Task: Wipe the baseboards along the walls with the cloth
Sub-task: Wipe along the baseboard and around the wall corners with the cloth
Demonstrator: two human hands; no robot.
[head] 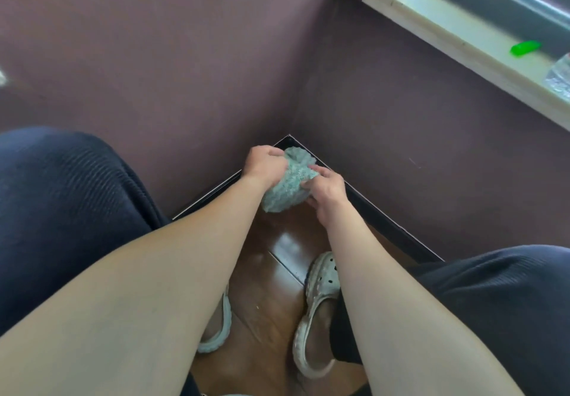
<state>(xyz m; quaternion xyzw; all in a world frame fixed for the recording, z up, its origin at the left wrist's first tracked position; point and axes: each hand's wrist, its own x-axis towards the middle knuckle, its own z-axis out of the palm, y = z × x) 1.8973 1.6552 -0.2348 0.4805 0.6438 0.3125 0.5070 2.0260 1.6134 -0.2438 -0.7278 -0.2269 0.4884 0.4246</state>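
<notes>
**Cloth held in the corner at the baseboard**

Nearest to me, two pale perforated rubber clogs [322,275] stand on the glossy brown wooden floor [271,275]. Beyond them, the left hand [265,164] and the right hand [327,192] both grasp the bunched pale-green fluffy cloth [290,185], fingers curled into it from either side. The cloth sits in the corner, against the dark glossy baseboard [394,232] where the two mauve painted walls [154,56] meet; I cannot tell whether it touches. Farther right, a small bright-green object [524,47] lies on the white window sill [447,25].
</notes>
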